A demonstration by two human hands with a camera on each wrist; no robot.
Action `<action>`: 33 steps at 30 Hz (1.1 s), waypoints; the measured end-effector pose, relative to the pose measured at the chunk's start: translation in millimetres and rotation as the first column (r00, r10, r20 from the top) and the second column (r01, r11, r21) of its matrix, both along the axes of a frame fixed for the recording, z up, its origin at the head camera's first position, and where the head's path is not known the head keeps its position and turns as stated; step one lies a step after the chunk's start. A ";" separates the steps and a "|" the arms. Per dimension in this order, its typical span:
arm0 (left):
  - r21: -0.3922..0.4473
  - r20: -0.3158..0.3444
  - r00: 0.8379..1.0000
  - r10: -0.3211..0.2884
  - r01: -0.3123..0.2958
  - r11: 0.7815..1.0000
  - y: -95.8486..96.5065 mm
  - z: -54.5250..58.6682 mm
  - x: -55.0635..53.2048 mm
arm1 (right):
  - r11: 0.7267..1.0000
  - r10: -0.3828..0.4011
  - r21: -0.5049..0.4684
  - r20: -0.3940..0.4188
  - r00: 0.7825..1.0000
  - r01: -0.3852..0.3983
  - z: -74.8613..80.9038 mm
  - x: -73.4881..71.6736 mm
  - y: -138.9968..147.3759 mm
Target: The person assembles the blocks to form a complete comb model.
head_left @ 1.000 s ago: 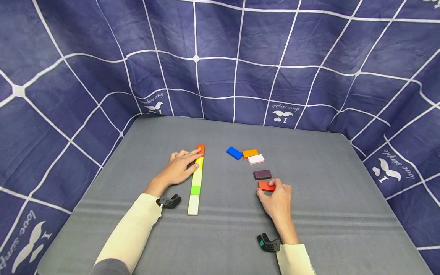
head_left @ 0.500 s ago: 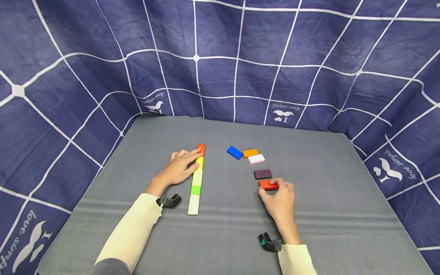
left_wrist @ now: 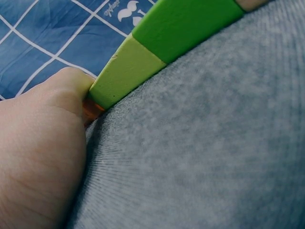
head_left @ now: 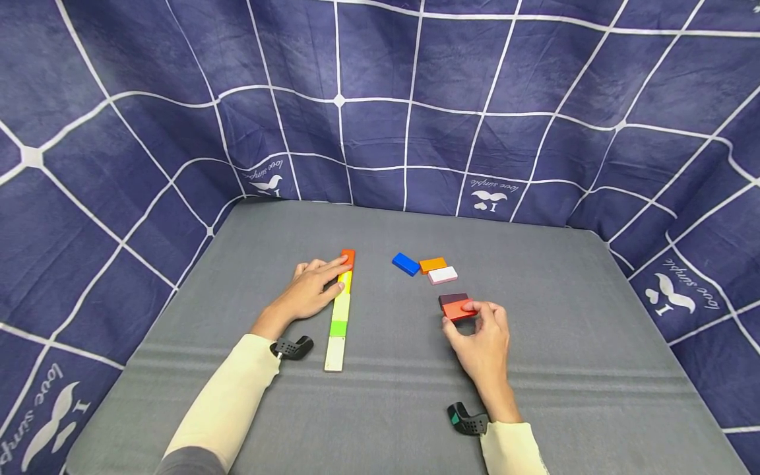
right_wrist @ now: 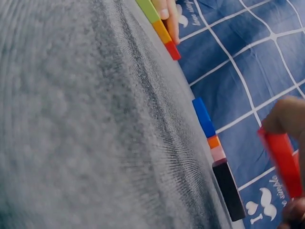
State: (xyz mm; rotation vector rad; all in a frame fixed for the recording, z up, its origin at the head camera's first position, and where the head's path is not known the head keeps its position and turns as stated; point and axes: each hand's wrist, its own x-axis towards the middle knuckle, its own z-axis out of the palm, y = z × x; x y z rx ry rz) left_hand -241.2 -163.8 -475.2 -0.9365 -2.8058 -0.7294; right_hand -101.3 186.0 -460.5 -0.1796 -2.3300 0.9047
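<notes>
Flat coloured blocks form a straight row left of centre, with an orange-red block [head_left: 349,253] at the far end, then yellow [head_left: 344,284], pale yellow-green [head_left: 341,307] and green [head_left: 338,328] blocks, and a cream block [head_left: 334,355] nearest. My left hand [head_left: 305,290] rests on the far part of this row, fingers stretched across it. On the right, my right hand [head_left: 483,340] pinches a red block [head_left: 456,310] between thumb and fingers. The red block is raised and tilted, overlapping a dark purple block [head_left: 449,299] in the head view; the right wrist view shows it off the table.
Blue [head_left: 406,264], orange [head_left: 432,265] and pinkish-white [head_left: 443,275] blocks lie loosely together beyond the dark one. Grey cloth [head_left: 392,396] covers the table. A navy curtain with white grid lines [head_left: 380,132] hangs behind and along both sides.
My right hand has lifted the red block from the table and brought it slightly up and left, partly over the dark block in view. The left hand and the row stay put.
</notes>
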 end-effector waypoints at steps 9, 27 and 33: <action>0.000 -0.016 1.000 0.003 -0.003 1.000 -1.3 1.4 -0.3 | 0.993 0.111 -0.023 -0.185 0.976 -0.117 3.6 -4.1 -5.3; -0.018 0.003 1.000 0.004 -0.004 1.000 -3.0 0.6 -0.1 | 0.908 0.397 -0.006 -0.313 0.863 -0.420 25.7 -5.9 -35.0; -0.016 0.005 1.000 0.004 -0.004 1.000 -1.5 0.4 0.2 | 0.866 0.470 -0.015 -0.313 0.825 -0.499 31.1 -2.2 -49.5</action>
